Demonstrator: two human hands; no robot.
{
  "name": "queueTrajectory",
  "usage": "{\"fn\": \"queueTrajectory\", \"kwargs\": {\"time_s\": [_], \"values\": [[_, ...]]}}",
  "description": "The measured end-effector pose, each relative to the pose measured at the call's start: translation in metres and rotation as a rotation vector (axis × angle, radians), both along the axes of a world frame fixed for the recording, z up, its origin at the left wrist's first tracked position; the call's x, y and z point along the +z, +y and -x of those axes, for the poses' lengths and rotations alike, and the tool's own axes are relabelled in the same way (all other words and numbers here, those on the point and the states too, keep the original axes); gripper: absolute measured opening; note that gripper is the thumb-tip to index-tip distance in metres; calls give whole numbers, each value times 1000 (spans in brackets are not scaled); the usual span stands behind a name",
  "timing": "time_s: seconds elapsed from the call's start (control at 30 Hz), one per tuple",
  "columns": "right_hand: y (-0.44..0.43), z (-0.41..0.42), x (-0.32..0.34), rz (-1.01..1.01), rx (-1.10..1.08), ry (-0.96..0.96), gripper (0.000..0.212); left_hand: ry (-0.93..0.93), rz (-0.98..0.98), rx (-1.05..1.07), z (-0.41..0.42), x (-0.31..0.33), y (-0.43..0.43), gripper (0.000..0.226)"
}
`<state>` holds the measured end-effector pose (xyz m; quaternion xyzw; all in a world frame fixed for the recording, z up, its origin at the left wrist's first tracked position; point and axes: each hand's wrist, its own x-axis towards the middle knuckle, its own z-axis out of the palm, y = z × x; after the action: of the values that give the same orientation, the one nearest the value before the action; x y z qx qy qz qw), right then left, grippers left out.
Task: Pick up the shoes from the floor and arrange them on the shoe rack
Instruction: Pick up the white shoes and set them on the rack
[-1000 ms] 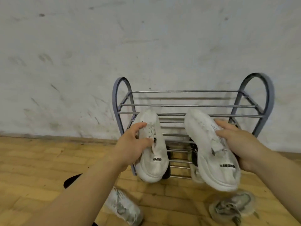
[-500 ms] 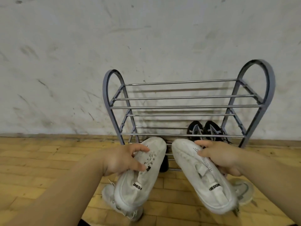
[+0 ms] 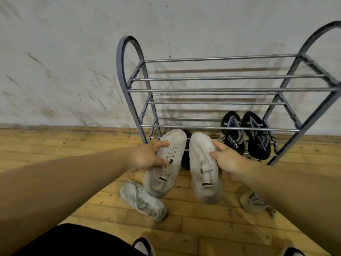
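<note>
My left hand (image 3: 147, 157) grips a white sneaker (image 3: 165, 174) by its upper, toe pointing at the rack. My right hand (image 3: 226, 161) grips the matching white sneaker (image 3: 204, 180) beside it. Both toes sit at the front bar of the bottom shelf of the grey metal shoe rack (image 3: 212, 89). A pair of black sneakers (image 3: 245, 134) stands on the right of that bottom shelf. A dark shoe (image 3: 186, 159) shows between the two white ones, mostly hidden. On the floor lie a light grey sneaker (image 3: 144, 202) and a greenish-grey sneaker (image 3: 255, 201).
The rack stands against a scuffed white wall (image 3: 73, 61) on a wooden plank floor (image 3: 203, 224). Its upper two shelves hold nothing. My dark-clad knee (image 3: 73, 241) and the tips of my own shoes show at the bottom edge.
Both hands have lowered the white sneakers from the middle shelf height down to the bottom shelf and brought them side by side. The view has moved closer to the rack.
</note>
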<state>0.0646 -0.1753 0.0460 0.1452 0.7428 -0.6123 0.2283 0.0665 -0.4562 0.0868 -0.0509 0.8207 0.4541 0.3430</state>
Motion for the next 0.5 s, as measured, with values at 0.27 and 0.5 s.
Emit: {"fn": "queueTrajectory", "kwargs": {"time_s": [0.27, 0.5], "values": [[-43, 66, -61, -108, -108, 204, 57, 240, 24, 87, 26, -80, -20, 76], [-63, 125, -102, -168, -121, 287, 57, 338, 33, 182, 74, -113, -20, 69]]}}
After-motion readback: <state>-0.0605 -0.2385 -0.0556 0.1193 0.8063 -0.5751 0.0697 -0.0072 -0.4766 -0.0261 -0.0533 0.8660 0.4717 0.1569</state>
